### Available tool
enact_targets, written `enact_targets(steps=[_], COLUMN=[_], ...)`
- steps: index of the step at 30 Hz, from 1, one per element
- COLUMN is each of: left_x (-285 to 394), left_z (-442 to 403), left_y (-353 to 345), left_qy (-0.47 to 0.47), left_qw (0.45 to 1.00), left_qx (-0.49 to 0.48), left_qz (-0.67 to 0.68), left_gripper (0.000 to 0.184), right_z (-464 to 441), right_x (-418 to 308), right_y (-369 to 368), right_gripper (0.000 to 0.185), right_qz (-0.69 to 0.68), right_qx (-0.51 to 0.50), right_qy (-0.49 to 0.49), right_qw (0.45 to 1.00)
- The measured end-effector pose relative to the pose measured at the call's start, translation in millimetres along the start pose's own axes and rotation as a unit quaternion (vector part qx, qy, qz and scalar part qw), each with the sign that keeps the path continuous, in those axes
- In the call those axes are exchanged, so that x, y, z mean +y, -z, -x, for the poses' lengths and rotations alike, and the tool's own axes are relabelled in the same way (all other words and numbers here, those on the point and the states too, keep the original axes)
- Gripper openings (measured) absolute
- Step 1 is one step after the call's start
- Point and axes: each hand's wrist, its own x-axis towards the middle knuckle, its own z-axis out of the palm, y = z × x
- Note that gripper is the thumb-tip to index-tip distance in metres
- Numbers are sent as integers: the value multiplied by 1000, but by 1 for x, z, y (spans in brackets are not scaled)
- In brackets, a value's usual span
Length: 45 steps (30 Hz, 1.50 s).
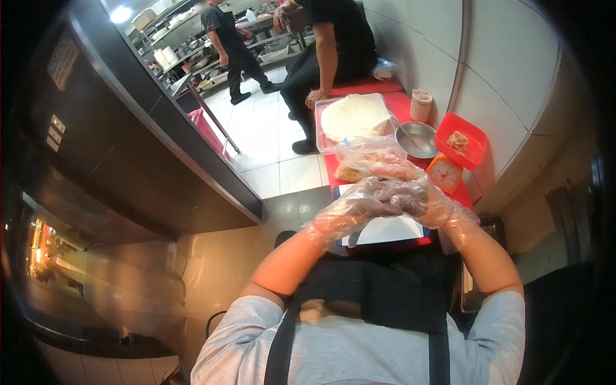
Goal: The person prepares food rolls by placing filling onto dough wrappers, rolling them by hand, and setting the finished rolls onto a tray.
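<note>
Both my hands wear loose clear plastic gloves and come together above a white board (390,232) with a dark blue edge. The fingers of my left hand (360,204) and my right hand (425,200) curl against each other, and whatever lies between them is hidden. Just beyond them rests a clear plastic bag (372,153) with pale orange food showing by it. Farther back, a large white dough-like mass (356,117) fills a clear plastic tray (325,146). On the right, an orange scale (444,173) carries a red tray (476,138) with a small pinkish lump (457,140).
A metal bowl (423,146) with a utensil and a white tub (421,106) stand along the tiled wall. One person in black sits at the red table's (399,102) far end; another person (230,48) stands by shelves. A dark panel (141,141) rises on the left.
</note>
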Motion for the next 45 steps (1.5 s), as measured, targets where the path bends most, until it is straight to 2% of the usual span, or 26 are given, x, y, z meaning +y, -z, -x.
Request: enact_targets(steps=[2,3,4,5,6,8,9,11,12,14,17,20,21,22,24,27,29,33,35,40,42,45], left_x=[0,-2,-5,-36,-21,-40,-41,-33,-29,-39,-23,-36,-18,-16,-15,-13,0,-1,7,1,-9,-16], left_z=[2,1,-1,-6,2,-4,-6,-5,-4,-1,10,13,21,22,23,20,28,32,35,35,32,25], left_y=[-2,-2,-4,-8,-6,-6,-5,-10,-12,-17,-20,-23,-21,-20,-19,-20,-8,9,9,15,12,13], left_qy=[-18,-38,-58,-126,-121,-159,-74,-47,-43,-50,18,48,4,4,3,-69,-7,41,28,36,21,12], left_qw=[996,983,961,941,961,958,992,989,973,948,929,919,927,938,956,922,941,942,943,933,947,951], left_qx=[9,13,16,59,72,60,50,119,156,194,232,202,180,182,184,150,106,28,30,-37,-13,-53], left_qz=[-91,-181,-268,-308,-236,-233,-91,80,165,249,286,334,330,296,228,351,321,331,331,357,320,306], left_gripper=[46,46,46,47,39,38,36,30,28,26,23,29,32,34,37,27,29,40,46,79,80,81], right_z=[-1,-4,-5,-5,-8,-11,-9,-4,-4,4,14,11,6,1,-7,-10,-9,-6,-5,-9,-9,-12], right_x=[-1,3,13,23,9,6,11,23,25,40,57,56,51,45,36,32,27,19,15,13,9,9], right_y=[-4,-5,-4,-3,-7,-5,-7,-12,-11,-15,-24,-21,-23,-24,-22,-17,-12,-9,-10,-13,-12,-6], right_gripper=[37,35,36,37,26,27,33,48,56,65,72,71,71,71,69,69,71,74,75,79,80,76], right_qz=[48,98,238,368,302,314,243,84,100,82,118,198,210,221,160,81,77,62,56,60,72,126], right_qx=[-8,-18,-34,-30,-18,-34,-15,42,85,121,130,83,81,78,56,24,6,-3,-5,-3,4,-9], right_qy=[25,55,126,200,169,157,112,34,58,35,25,50,59,66,40,28,25,8,2,-5,-7,18], right_qw=[998,994,963,908,938,936,963,995,990,989,984,975,973,970,985,996,997,998,998,998,997,992])
